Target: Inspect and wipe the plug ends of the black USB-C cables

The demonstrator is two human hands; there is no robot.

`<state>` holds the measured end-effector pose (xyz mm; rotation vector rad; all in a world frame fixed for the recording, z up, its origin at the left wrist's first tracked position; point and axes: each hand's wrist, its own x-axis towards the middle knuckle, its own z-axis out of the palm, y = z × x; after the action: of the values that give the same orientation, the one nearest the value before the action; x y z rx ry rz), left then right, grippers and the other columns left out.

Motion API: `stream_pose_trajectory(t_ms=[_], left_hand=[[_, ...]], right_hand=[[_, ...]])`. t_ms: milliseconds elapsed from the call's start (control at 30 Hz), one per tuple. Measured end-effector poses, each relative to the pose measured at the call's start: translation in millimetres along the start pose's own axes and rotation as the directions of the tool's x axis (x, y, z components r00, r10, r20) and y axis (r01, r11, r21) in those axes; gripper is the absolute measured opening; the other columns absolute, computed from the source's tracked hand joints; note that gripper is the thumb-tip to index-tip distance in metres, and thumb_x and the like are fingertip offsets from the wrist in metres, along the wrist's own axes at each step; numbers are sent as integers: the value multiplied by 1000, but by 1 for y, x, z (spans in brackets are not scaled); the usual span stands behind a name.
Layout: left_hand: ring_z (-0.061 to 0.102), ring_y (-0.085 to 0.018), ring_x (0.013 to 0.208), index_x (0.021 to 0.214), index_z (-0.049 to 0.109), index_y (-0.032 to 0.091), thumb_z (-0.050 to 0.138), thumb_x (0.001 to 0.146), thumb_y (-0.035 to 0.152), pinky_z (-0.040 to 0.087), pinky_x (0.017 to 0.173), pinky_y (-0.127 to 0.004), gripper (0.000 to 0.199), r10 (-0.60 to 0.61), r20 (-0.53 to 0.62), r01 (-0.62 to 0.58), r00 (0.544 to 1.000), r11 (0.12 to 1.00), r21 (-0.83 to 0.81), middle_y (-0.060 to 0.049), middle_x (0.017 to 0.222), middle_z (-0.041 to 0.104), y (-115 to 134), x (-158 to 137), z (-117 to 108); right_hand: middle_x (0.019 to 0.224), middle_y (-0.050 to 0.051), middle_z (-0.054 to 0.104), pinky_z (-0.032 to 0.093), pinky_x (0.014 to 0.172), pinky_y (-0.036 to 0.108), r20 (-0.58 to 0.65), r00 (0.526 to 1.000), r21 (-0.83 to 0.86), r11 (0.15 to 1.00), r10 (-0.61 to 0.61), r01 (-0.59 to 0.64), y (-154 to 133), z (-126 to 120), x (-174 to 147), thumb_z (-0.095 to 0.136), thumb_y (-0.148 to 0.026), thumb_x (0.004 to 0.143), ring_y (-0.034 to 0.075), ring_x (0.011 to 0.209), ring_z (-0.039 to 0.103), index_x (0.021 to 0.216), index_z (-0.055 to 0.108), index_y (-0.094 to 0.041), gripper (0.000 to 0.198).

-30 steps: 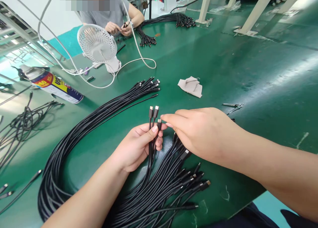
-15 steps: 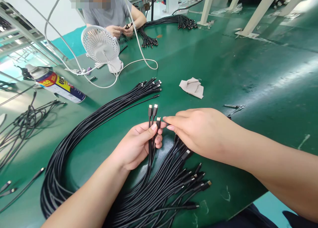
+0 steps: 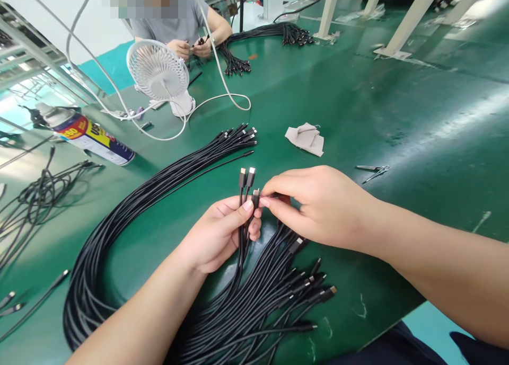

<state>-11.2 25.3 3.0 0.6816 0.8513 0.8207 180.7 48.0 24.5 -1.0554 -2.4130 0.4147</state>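
Three black USB cables (image 3: pixel 241 232) stand upright in my left hand (image 3: pixel 222 230), which is closed around them just below their plugs. Its thumb presses on the lowest plug (image 3: pixel 255 197), whose metal tip points up. Against that plug's right side, my right hand (image 3: pixel 318 203) is closed in a pinch. Something thin and dark shows under its fingers, too hidden to name. Below both hands lies a thick bundle of black cables (image 3: pixel 254 296), their plug ends fanned out to the right. The bundle curves round on the left to its other plug ends (image 3: pixel 238 137) farther back.
A grey cloth (image 3: pixel 305 139) and a pair of metal tweezers or scissors (image 3: pixel 373 171) lie beyond my right hand. A white fan (image 3: pixel 159 71), a spray can (image 3: pixel 93 137) and loose cables (image 3: pixel 47 193) are to the left. Across the green table, a co-worker's hands (image 3: pixel 191 48) hold cables.
My right hand has shifted slightly, and its fingertips now meet the lowest plug in my left hand. The left hand keeps its hold on the cables. The view has moved a little.
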Motion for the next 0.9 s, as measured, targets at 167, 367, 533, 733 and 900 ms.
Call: stream_pose_trajectory(t_ms=[167, 367, 533, 733, 900], left_hand=[[51, -6, 55, 88, 77, 11, 82, 73, 28, 42, 53, -21, 23, 11, -27, -11, 1000, 1000, 1, -1, 72, 59, 2, 0, 2], [51, -6, 55, 91, 77, 12, 81, 74, 28, 42, 52, -21, 24, 16, -7, -16, 1000, 1000, -15, -1, 73, 59, 0, -2, 1], [52, -5, 54, 86, 76, 10, 82, 74, 29, 43, 51, -19, 23, 19, 1, -19, 1000, 1000, -10, 0, 73, 59, 0, -2, 1], [55, -5, 52, 82, 74, 11, 87, 67, 28, 45, 51, -16, 26, 38, -120, -34, 992, 999, 35, 0, 65, 63, 1, 1, 1], [57, -6, 49, 76, 71, 13, 91, 59, 23, 48, 50, -15, 28, 89, -217, -81, 972, 996, 49, 2, 57, 64, 0, 2, 2]], right_hand=[[69, 3, 67, 33, 56, 26, -56, 998, 12, 1000, 15, -14, 1, -1, 2, 52, -18, 86, 13, 59, 55, 81, 70, -14, 20], [59, -3, 55, 29, 53, 23, -101, 993, 81, 995, 68, -60, 1, -4, 2, 53, -14, 83, 9, 52, 43, 76, 61, -16, 11], [56, -4, 49, 26, 50, 22, -102, 992, 51, 996, 74, -69, 4, -3, 3, 55, -23, 88, 8, 48, 37, 72, 55, -17, 17], [68, -1, 57, 31, 52, 22, -129, 989, 53, 997, 65, -59, 6, -3, 5, 56, -20, 87, 9, 54, 43, 80, 55, -16, 7], [73, 0, 61, 33, 56, 24, -82, 995, 33, 998, 49, -46, 7, 0, 3, 55, -21, 89, 12, 61, 49, 81, 59, -17, 9]])
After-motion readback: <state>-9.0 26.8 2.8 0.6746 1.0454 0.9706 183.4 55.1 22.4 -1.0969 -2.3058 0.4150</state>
